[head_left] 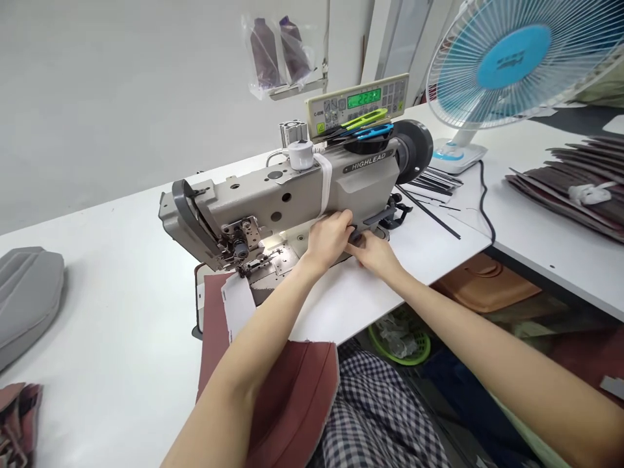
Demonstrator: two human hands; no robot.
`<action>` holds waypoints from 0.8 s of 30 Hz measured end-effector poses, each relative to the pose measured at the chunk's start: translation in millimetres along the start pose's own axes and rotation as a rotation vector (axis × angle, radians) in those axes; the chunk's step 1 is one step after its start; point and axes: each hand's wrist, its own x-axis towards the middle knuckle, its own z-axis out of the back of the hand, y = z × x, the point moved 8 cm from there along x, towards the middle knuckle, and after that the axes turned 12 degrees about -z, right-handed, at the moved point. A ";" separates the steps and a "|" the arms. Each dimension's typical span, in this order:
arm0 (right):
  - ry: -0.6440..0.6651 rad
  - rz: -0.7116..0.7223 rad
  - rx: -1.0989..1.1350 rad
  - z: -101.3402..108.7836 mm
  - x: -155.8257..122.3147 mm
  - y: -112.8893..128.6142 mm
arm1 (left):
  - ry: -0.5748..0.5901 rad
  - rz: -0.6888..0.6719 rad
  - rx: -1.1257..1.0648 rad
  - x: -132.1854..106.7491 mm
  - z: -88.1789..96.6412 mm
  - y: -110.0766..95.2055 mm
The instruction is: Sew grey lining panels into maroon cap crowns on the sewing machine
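Observation:
Both hands meet at the lower front of a grey sewing machine (302,195), below its arm and near the bed. My left hand (330,239) is closed with bent fingers. My right hand (374,252) touches it from the right, its fingers pinched together. Between the fingertips a small dark thing (357,235) shows in part; its kind is hidden. A maroon sewn panel (292,403) with a pale edge strip (238,305) lies from the needle area down to my lap, partly behind my left forearm.
A control panel (336,110) and thread snips (365,120) sit atop the machine. To the right stand a blue fan (514,55) and a tied stack of dark pieces (560,188). A grey padded piece (29,292) lies left. Below the table edge is a green basket (424,351).

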 end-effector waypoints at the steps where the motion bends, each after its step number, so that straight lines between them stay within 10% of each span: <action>1: -0.046 0.021 -0.005 1.5 -2.9 -3.7 | -0.005 0.002 -0.006 -0.5 0.6 -0.1; 10: -0.244 0.116 -0.105 -3.4 3.4 -2.1 | -0.037 0.021 -0.051 -1.7 -1.4 3.3; 24: -0.190 0.096 -0.140 -3.9 3.7 -0.5 | -0.010 -0.013 0.110 -0.8 -9.3 1.5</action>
